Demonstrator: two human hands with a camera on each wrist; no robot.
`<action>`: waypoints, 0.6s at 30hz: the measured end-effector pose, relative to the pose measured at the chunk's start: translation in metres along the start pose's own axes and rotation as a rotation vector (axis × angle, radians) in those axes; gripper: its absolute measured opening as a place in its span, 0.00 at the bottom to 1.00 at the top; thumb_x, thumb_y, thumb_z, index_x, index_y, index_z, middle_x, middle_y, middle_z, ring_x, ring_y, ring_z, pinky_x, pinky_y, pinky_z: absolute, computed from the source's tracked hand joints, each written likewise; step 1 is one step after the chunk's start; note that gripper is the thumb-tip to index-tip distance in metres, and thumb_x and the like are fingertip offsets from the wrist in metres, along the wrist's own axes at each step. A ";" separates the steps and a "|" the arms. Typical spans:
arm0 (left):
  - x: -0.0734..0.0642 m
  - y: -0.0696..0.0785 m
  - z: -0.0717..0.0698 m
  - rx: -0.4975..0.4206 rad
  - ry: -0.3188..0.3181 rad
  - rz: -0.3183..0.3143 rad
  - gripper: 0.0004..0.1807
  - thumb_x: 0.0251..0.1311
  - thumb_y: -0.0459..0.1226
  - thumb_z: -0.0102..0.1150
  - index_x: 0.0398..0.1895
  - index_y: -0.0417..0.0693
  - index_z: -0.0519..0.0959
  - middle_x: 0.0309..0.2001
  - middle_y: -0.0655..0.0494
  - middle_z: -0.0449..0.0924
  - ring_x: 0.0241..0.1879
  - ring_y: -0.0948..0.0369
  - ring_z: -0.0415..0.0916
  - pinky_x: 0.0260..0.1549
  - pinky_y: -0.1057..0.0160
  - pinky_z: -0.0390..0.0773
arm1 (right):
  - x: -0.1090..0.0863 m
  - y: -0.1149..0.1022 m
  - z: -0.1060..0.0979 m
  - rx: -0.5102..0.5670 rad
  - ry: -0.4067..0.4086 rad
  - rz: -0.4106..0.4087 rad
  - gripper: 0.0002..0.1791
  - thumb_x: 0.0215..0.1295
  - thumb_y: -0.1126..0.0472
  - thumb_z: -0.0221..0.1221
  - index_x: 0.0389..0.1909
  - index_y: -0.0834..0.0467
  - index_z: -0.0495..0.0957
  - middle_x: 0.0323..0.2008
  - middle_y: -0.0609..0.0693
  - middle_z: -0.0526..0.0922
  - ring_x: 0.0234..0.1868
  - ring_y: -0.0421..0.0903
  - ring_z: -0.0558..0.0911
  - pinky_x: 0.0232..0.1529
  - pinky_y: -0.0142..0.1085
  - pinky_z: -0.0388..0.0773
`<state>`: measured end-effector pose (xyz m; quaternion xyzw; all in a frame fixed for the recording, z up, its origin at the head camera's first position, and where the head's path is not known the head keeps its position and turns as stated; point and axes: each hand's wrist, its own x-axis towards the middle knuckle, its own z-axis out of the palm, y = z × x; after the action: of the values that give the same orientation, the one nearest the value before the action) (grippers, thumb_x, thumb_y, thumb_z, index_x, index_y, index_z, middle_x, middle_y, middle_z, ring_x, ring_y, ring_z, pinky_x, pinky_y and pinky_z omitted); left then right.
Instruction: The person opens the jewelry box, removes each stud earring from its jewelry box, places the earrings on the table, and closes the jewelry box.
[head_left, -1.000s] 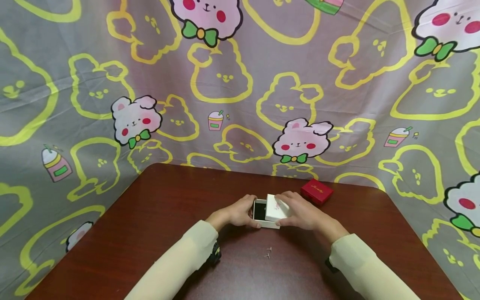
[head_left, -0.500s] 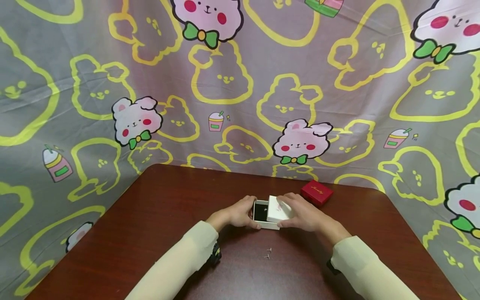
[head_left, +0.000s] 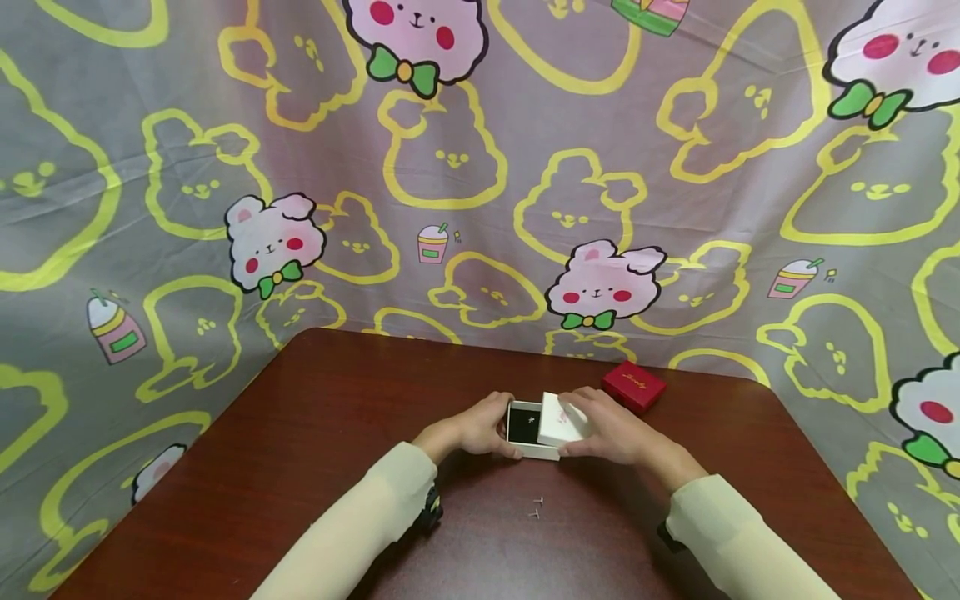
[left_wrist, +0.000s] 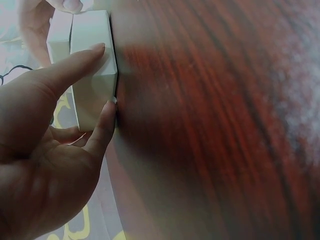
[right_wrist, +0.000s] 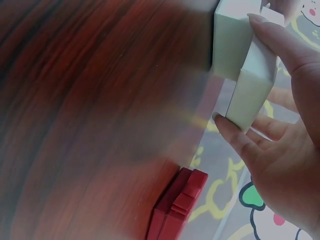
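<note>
A small white gift box with a black lining sits at the middle of the table; its base (head_left: 534, 451) is gripped by my left hand (head_left: 480, 425), thumb along the near side. My right hand (head_left: 609, 427) holds the white lid (head_left: 558, 423) by its edges. Tilted and shifted to the right, the lid overlaps the right part of the base. A tiny silvery star-shaped piece (head_left: 531, 420) shows on the black lining. In the right wrist view the lid (right_wrist: 252, 95) stands askew against the base (right_wrist: 231, 45).
Two tiny metallic pieces, like stud earrings (head_left: 537, 501), lie on the dark red wooden table (head_left: 360, 392) in front of the box. Behind my right hand is a red box (head_left: 633, 386) with gold lettering. A patterned cloth (head_left: 480, 208) hangs beyond the table's back edge.
My right hand has slid the lid a little to the right, uncovering more black lining and the star-shaped piece. My left hand and the base have stayed in place.
</note>
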<state>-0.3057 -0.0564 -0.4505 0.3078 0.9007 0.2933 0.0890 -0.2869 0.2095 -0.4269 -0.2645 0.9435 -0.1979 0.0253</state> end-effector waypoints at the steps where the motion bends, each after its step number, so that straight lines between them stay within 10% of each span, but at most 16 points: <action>1: 0.000 0.000 0.000 -0.001 -0.001 -0.001 0.46 0.47 0.42 0.82 0.64 0.32 0.66 0.50 0.47 0.70 0.45 0.58 0.67 0.48 0.62 0.70 | 0.000 0.001 0.000 0.004 -0.003 0.007 0.48 0.50 0.42 0.76 0.70 0.56 0.71 0.63 0.55 0.74 0.61 0.53 0.71 0.57 0.52 0.75; 18: -0.001 0.001 -0.002 -0.002 -0.007 -0.012 0.48 0.47 0.42 0.82 0.66 0.31 0.64 0.50 0.46 0.69 0.45 0.59 0.67 0.48 0.63 0.71 | -0.005 0.007 -0.002 -0.005 0.017 0.025 0.48 0.48 0.41 0.77 0.69 0.57 0.72 0.60 0.54 0.75 0.59 0.52 0.72 0.55 0.50 0.75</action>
<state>-0.3050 -0.0569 -0.4486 0.3032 0.9021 0.2924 0.0942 -0.2862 0.2185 -0.4285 -0.2508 0.9475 -0.1974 0.0190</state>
